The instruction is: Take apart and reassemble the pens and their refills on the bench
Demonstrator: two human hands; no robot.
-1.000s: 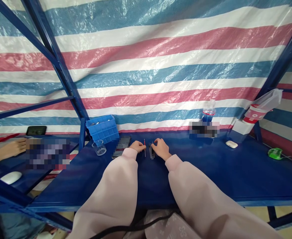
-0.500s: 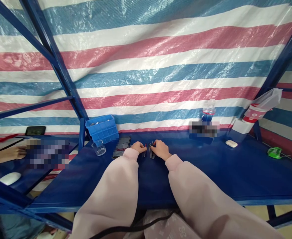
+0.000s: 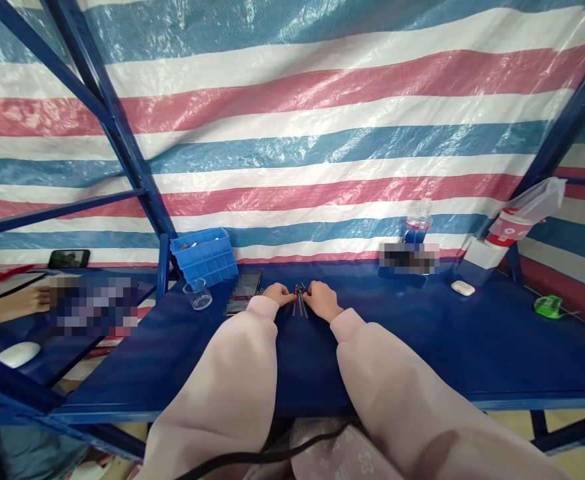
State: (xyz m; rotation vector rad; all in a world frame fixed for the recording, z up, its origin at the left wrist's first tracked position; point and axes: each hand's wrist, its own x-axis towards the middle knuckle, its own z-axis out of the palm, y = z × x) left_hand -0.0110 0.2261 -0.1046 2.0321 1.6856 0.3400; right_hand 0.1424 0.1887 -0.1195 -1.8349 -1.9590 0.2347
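Near edge of the blue tabletop (image 3: pixel 422 347): left hand (image 3: pixel 277 294) and right hand (image 3: pixel 324 300) palm-down, both grips narrow, fingers curled. Thin dark tools (image 3: pixel 300 301) stand between them, upright-ish, tips far. Fingertips touching or just beside them; can't tell if held. Left of that: smartphone (image 3: pixel 245 287), glass beaker (image 3: pixel 197 295). Far left: blue compartment box (image 3: pixel 204 257). Far right: water bottle (image 3: pixel 418 223).

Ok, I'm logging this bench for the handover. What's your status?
Left hand, right hand either side of slim dark tools, contact unclear. Phone beside left hand. Small glass beaker beyond it.
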